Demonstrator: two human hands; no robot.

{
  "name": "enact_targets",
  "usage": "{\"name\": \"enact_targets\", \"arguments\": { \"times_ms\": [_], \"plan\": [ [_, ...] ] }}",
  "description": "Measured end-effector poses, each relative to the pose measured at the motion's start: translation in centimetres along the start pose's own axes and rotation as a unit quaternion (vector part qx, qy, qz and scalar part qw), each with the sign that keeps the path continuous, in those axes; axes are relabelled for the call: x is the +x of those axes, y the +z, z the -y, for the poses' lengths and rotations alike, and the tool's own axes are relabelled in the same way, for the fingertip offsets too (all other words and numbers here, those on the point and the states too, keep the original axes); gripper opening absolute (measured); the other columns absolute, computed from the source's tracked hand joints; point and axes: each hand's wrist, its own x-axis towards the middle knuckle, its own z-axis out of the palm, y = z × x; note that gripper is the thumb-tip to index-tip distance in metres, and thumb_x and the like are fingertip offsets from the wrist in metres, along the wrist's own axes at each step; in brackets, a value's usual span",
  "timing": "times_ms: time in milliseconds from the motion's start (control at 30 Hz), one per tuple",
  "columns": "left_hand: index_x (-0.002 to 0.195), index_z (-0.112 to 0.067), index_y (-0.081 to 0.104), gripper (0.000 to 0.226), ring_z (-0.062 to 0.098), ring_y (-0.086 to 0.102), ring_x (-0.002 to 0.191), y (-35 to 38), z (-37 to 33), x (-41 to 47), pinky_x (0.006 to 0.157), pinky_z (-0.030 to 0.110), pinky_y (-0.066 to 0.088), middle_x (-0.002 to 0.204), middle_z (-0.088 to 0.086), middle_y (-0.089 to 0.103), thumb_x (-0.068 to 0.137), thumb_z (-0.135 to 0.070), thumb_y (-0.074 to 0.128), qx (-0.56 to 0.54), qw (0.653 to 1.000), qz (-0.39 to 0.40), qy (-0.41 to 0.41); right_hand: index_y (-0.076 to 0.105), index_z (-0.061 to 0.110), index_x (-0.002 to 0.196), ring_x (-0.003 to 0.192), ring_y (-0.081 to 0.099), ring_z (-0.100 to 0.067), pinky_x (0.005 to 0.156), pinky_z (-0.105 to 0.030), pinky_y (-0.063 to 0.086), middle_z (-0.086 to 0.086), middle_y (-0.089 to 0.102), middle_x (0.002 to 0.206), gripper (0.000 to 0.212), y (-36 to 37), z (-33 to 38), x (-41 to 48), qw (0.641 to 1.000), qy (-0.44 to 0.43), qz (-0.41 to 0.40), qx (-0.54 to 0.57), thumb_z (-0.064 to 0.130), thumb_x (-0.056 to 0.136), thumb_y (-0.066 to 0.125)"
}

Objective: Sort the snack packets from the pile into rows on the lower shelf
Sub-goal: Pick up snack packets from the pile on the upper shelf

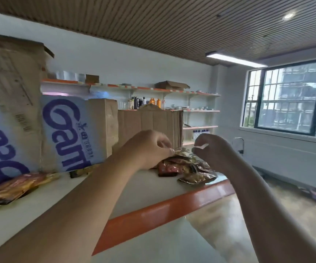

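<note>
A pile of snack packets [187,168], red, brown and gold, lies on the white shelf [149,188] near its right end. My left hand [149,149] is over the pile and pinches the edge of a gold packet [182,153] at the top. My right hand [210,149] hovers just right of it with fingers curled; whether it grips the same packet is hidden. More packets [15,186] lie in a loose row at the shelf's left, in front of the boxes.
Tall cardboard boxes [71,130] with blue lettering stand along the back of the shelf, a plain brown one [151,128] behind the pile. The shelf has an orange front edge [163,211]. A lower white surface [157,247] shows beneath. Wall shelves and a window lie beyond.
</note>
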Motion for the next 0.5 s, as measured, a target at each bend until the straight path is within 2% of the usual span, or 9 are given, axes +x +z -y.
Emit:
{"name": "enact_targets", "arguments": {
  "times_ms": [100, 167, 267, 333, 433, 500],
  "plan": [
    [0.108, -0.039, 0.074, 0.022, 0.001, 0.061, 0.093, 2.3, 0.1, 3.4, 0.076, 0.024, 0.047, 0.097, -0.024, 0.064, 0.091, -0.053, 0.071, 0.039, 0.997, 0.048, -0.044, 0.059, 0.036, 0.08, 0.061, 0.058, -0.009, 0.055, -0.025, 0.043, 0.008, 0.067, 0.087, 0.016, 1.0, -2.8, 3.0, 0.998, 0.0, 0.05, -0.035, 0.038, 0.086, 0.073],
    [0.112, -0.04, 0.073, 0.024, 0.0, 0.06, 0.094, 3.6, 0.4, 4.9, 0.075, 0.023, 0.046, 0.098, -0.024, 0.063, 0.091, -0.051, 0.072, 0.056, 0.994, 0.074, -0.061, 0.06, 0.033, 0.084, 0.064, 0.057, -0.008, 0.054, -0.025, 0.039, 0.009, 0.066, 0.087, 0.014, 1.9, -3.7, 4.4, 0.995, -0.008, 0.076, -0.07, 0.041, 0.085, 0.071],
    [0.12, -0.04, 0.072, 0.028, 0.004, 0.061, 0.1, 5.3, 1.4, 6.7, 0.083, 0.024, 0.05, 0.108, -0.02, 0.064, 0.092, -0.038, 0.07, 0.071, 0.988, 0.109, -0.083, 0.06, 0.029, 0.081, 0.073, 0.06, -0.013, 0.057, -0.029, 0.043, 0.005, 0.065, 0.085, 0.02, 3.7, -4.6, 6.6, 0.984, 0.001, 0.148, -0.096, 0.043, 0.087, 0.072],
    [0.125, -0.039, 0.07, 0.033, 0.003, 0.06, 0.103, 6.1, 2.0, 7.1, 0.082, 0.02, 0.049, 0.12, -0.018, 0.066, 0.092, -0.033, 0.068, 0.086, 0.982, 0.142, -0.088, 0.059, 0.025, 0.08, 0.076, 0.06, -0.016, 0.063, -0.033, 0.048, 0.0, 0.065, 0.085, 0.03, 4.7, -4.2, 7.5, 0.969, 0.017, 0.208, -0.133, 0.052, 0.087, 0.072],
    [0.125, -0.043, 0.068, 0.04, 0.002, 0.06, 0.098, 7.2, 2.7, 7.0, 0.075, 0.019, 0.046, 0.117, -0.023, 0.066, 0.086, -0.049, 0.072, 0.117, 0.977, 0.16, -0.084, 0.061, 0.02, 0.08, 0.073, 0.059, -0.016, 0.058, -0.031, 0.041, -0.001, 0.064, 0.083, 0.047, 5.5, -3.6, 8.0, 0.954, 0.019, 0.24, -0.181, 0.066, 0.084, 0.068],
    [0.122, -0.047, 0.066, 0.045, 0.002, 0.061, 0.096, 7.8, 2.9, 6.6, 0.076, 0.023, 0.049, 0.108, -0.024, 0.064, 0.079, -0.058, 0.074, 0.136, 0.978, 0.144, -0.073, 0.063, 0.02, 0.084, 0.074, 0.059, -0.015, 0.057, -0.029, 0.04, -0.001, 0.065, 0.086, 0.039, 5.6, -3.5, 7.5, 0.956, 0.006, 0.234, -0.177, 0.059, 0.086, 0.069]
  ]
}}
